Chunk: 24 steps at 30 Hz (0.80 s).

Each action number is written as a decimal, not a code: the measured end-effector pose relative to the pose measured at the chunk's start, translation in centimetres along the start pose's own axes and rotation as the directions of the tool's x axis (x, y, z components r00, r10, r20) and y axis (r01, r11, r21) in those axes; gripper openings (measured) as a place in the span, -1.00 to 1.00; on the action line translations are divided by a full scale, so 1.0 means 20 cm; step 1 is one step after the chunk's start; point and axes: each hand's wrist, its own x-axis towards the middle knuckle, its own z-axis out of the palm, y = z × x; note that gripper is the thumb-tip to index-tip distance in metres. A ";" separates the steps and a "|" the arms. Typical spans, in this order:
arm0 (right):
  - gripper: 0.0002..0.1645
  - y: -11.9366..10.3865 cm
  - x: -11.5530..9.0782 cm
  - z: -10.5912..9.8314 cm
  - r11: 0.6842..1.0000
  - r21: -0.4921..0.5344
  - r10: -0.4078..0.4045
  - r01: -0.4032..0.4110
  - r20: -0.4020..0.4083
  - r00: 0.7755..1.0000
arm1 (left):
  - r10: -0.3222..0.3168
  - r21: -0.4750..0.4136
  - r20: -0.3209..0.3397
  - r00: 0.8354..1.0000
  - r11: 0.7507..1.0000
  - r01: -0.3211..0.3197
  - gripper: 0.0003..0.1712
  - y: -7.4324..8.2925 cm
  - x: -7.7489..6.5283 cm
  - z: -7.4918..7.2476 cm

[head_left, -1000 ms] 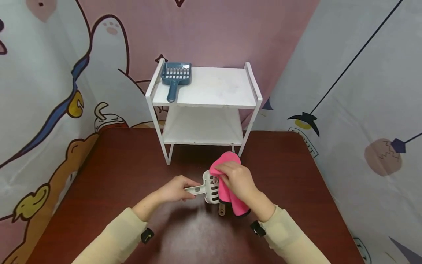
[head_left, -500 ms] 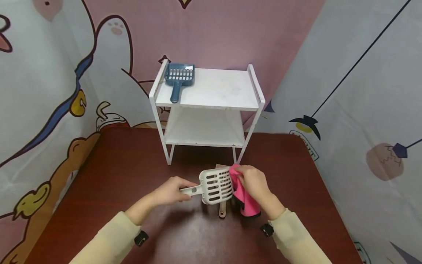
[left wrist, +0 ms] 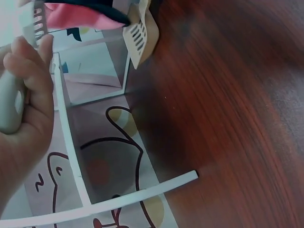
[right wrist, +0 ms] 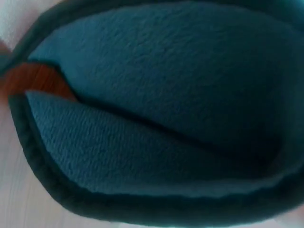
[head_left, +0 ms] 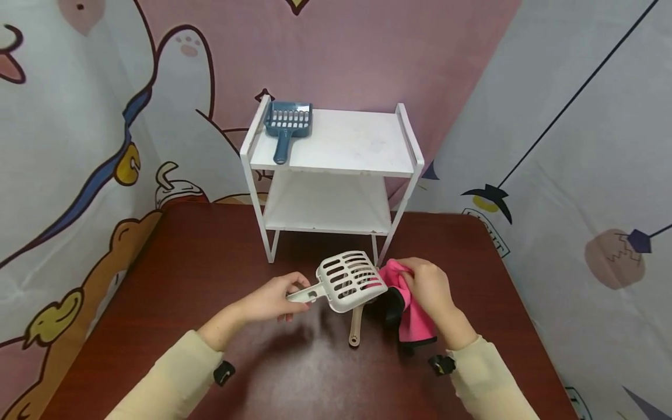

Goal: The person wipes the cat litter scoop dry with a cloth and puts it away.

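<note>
My left hand (head_left: pixel 273 298) holds a white slotted litter scoop (head_left: pixel 325 287) by its handle, with the scoop's head tilted up above the table. Pinched in my right hand (head_left: pixel 429 286) is a pink cloth (head_left: pixel 417 324) with a dark edge, hanging down to the right of the scoop's head. Its dark teal underside (right wrist: pixel 166 104) fills most of the right wrist view. Below the white scoop lies a beige scoop (head_left: pixel 355 329), its head mostly hidden in the head view. The left wrist view shows that slotted beige scoop (left wrist: pixel 148 40) on the table.
A white two-tier shelf (head_left: pixel 357 143) stands at the back of the brown table (head_left: pixel 210 251). On its top tier, at the left, rests a blue litter scoop (head_left: pixel 283 137). Printed curtains (head_left: pixel 551 146) enclose the table behind and at the sides.
The cloth covered part of the white scoop's head earlier; my right hand has drawn it off to the right. The scoop's head has tilted, and more of the beige scoop's handle shows.
</note>
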 end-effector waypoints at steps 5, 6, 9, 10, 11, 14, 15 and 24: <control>-0.69 0.04 -0.01 -0.05 1.000 0.021 0.023 -0.022 -0.041 0.999 | -0.009 -0.029 0.018 1.000 1.000 0.009 -0.61 -0.02 0.00 -0.02; -0.69 0.05 -0.01 -0.06 0.999 0.022 0.025 -0.024 -0.052 0.998 | -0.005 -0.034 0.018 1.000 0.999 0.005 -0.60 -0.02 0.00 -0.03; -0.69 0.09 -0.01 -0.09 0.999 0.026 0.039 -0.037 -0.080 0.996 | 0.007 -0.059 0.014 1.000 0.998 -0.006 -0.59 -0.02 -0.01 -0.04; -0.69 0.10 -0.01 -0.10 0.999 0.024 0.042 -0.040 -0.089 0.995 | 0.014 -0.073 0.014 1.000 0.997 -0.013 -0.59 -0.01 -0.01 -0.05; -0.69 0.11 -0.01 -0.11 0.999 0.023 0.047 -0.045 -0.100 0.994 | 0.019 -0.092 0.014 1.000 0.996 -0.018 -0.60 -0.01 -0.01 -0.05; -0.70 0.15 -0.02 -0.14 0.998 0.013 0.067 -0.066 -0.128 0.989 | 0.039 -0.148 0.016 0.999 0.988 -0.036 -0.65 -0.01 -0.02 -0.07; -0.69 0.16 -0.02 -0.15 0.997 0.006 0.073 -0.073 -0.137 0.988 | 0.048 -0.169 0.018 0.999 0.985 -0.044 -0.67 -0.01 -0.02 -0.07; -0.71 0.21 -0.04 -0.16 0.993 0.003 0.116 -0.117 -0.158 0.981 | 0.093 -0.222 0.043 0.995 0.972 -0.082 -0.65 0.03 -0.03 -0.09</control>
